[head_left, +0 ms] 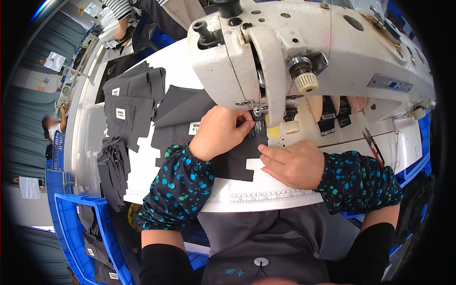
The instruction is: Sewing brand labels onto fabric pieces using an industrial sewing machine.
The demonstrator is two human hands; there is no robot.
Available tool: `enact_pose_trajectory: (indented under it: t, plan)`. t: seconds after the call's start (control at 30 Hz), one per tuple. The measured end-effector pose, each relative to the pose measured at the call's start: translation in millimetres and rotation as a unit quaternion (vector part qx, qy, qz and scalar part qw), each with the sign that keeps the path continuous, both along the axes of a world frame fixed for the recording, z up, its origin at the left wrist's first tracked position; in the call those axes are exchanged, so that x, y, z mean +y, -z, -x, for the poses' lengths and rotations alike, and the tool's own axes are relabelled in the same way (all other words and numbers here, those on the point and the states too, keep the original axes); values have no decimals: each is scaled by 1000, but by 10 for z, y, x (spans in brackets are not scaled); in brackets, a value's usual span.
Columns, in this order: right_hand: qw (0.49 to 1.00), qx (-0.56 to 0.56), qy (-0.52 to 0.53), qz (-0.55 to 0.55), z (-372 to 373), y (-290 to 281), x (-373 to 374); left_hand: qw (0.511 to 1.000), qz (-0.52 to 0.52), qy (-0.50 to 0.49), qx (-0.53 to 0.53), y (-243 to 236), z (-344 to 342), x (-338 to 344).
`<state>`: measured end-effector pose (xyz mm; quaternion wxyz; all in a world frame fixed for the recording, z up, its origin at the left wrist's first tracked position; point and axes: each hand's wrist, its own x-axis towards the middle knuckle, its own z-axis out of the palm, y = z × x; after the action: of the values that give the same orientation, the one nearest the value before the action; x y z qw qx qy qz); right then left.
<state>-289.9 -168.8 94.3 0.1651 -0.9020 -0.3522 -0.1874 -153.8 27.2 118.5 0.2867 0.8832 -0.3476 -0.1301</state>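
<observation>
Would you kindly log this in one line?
left hand: over dark grey fabric panel; right hand: at its edge; white metal sewing machine: above

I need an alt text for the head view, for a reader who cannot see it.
A person's left hand rests on dark fabric close to the needle area of a white sewing machine, with the right hand at the fabric's right edge. More dark pieces lie piled on the left.

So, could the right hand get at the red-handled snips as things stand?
Probably yes: the snips lie mostly uncovered beside its patterned sleeve, though the right hand, fingers at the dark fabric, would likely have to swing back.
</observation>
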Motion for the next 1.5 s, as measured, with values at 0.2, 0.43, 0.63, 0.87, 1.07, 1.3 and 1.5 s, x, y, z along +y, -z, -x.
enact_pose_trajectory:
  t: [0.2,0.43,0.63,0.87,1.07,1.3,1.5]
  plan:
    - [1000,-6,-1,-9,-48,18,-34,1000,-8,2,-3,-19,-5,0]
    - [997,-31,73,-14,-248,52,-75,997,69,-7,-27,52,4,-13]
    - [997,-33,74,2,-222,23,-23,997,59,7,-56,47,-13,8]
    - [996,-23,86,-6,-192,60,-43,996,64,29,-48,-7,-202,136]
    - [996,23,82,0,-189,15,5,958,2,-17,-287,157,-758,456]
    - [995,9,92,-37,-188,51,-26,980,159,18,-119,-182,-581,380]
    - [995,24,91,-37,-186,-20,13,953,44,-4,-299,168,-963,466]
